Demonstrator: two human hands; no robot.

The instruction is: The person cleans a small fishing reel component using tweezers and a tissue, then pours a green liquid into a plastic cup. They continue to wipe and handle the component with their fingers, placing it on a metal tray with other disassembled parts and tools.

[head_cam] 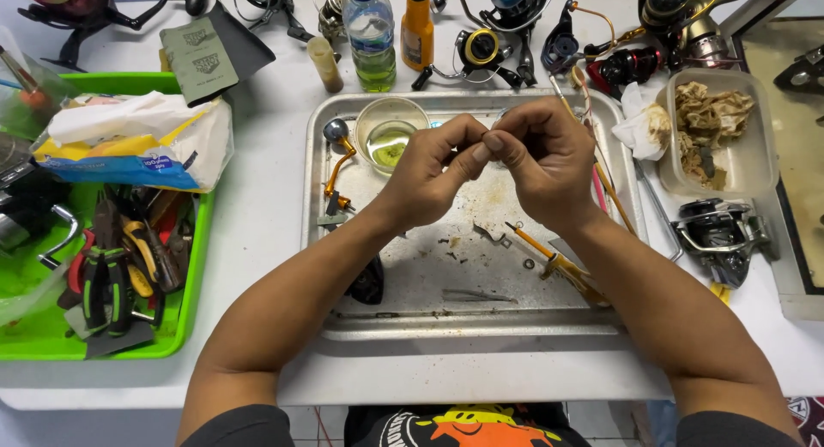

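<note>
Small part: pinched between the fingertips of the left hand and the right hand, held in the air over the far half of the metal tray. Both grips are closed together on it, thumb tips meeting; the part itself is almost wholly covered and its kind cannot be told

Handling, as judged: the pinch is best kept low over the tray so that anything dropped is caught there; light, even pressure from both thumbs is advised, since a piece this small could spring away

Nearest items: clear cup with greenish liquid, just beyond the left hand; orange crank handle lying at the tray's left; orange-handled tool below the right hand; small loose bits and grit scattered on the tray floor

Farther out on the surface: water bottle, orange bottle, several fishing reels along the far edge, another reel at the right, clear tub of stained rags, tissue pack, green tray holding pliers

Not made out: the held part's shape and colour; what lies under the forearms; the objects cut off at the left and right edges
</note>
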